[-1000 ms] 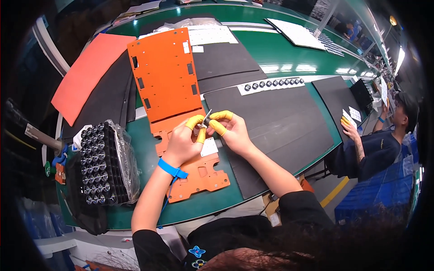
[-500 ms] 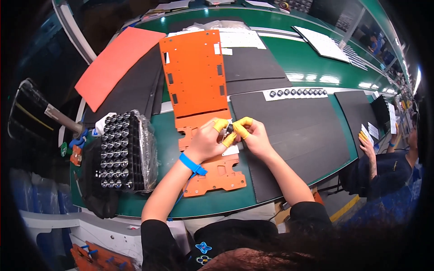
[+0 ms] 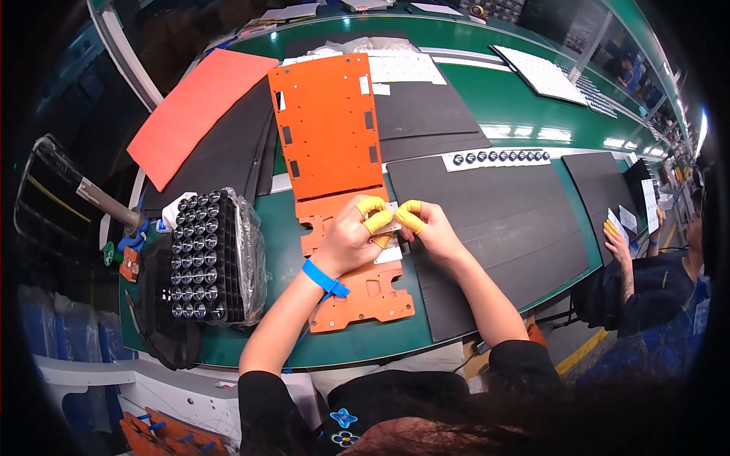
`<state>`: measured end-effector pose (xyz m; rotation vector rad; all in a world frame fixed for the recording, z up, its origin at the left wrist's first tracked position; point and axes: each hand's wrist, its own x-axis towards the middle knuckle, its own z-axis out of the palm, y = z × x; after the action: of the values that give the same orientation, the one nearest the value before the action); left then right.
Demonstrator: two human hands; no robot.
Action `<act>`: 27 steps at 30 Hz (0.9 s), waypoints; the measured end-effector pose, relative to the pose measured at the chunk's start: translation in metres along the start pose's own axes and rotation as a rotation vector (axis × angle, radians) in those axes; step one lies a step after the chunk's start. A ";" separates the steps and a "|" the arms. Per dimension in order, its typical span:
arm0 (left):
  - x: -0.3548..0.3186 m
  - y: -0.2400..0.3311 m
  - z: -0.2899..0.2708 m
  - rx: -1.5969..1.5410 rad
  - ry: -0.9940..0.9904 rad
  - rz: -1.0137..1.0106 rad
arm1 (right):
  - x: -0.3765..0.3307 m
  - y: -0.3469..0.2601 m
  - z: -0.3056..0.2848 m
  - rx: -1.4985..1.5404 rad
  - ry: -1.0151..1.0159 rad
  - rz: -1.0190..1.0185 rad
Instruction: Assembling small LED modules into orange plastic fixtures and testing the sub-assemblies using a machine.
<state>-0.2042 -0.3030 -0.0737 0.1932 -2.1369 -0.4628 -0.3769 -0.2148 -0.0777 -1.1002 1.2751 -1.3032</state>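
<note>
My left hand point(image 3: 351, 234), with yellow finger cots and a blue strap at its wrist, pinches a small pale flat piece point(image 3: 391, 216). The fingers of my right hand point(image 3: 427, 226), also in yellow cots, close on the same piece from the right. Its exact kind cannot be made out, since the fingertips cover much of it. Both hands are above the lower part of an orange fixture plate point(image 3: 365, 292), whose hinged orange panel point(image 3: 327, 129) stands open behind. A white strip point(image 3: 388, 255) lies on the fixture just below the hands.
Left stands a black tray point(image 3: 199, 254) of round, shiny lens-like parts beside clear plastic wrap. Black mats point(image 3: 487, 243) lie to the right, with a white strip point(image 3: 498, 159) of round black parts along the far edge. A red sheet point(image 3: 201, 114) lies far left. A co-worker's hand point(image 3: 617, 239) is at right.
My fingers have turned the small piece: its pale flat face shows now, where a dark part showed before. The right fingertips have shifted slightly. The co-worker's white sheet has moved.
</note>
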 end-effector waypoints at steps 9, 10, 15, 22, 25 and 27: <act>0.005 0.002 -0.007 -0.075 -0.048 -0.013 | 0.004 -0.014 -0.008 0.123 -0.052 0.185; 0.004 0.003 -0.007 -0.119 -0.052 -0.033 | 0.005 -0.007 -0.018 0.066 -0.075 0.188; 0.000 -0.006 -0.003 -0.134 0.054 -0.142 | -0.005 -0.020 -0.017 -0.141 0.024 0.244; -0.004 -0.008 0.000 -0.113 0.088 -0.175 | -0.078 -0.001 0.003 -0.287 0.000 0.400; -0.005 -0.010 0.000 -0.133 0.055 -0.199 | -0.085 -0.009 0.015 -0.284 0.043 0.429; -0.008 -0.013 0.001 -0.119 0.061 -0.197 | -0.083 -0.014 0.021 -0.328 0.065 0.431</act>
<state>-0.2009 -0.3127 -0.0852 0.3482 -2.0330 -0.6884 -0.3463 -0.1350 -0.0605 -0.9349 1.7066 -0.8311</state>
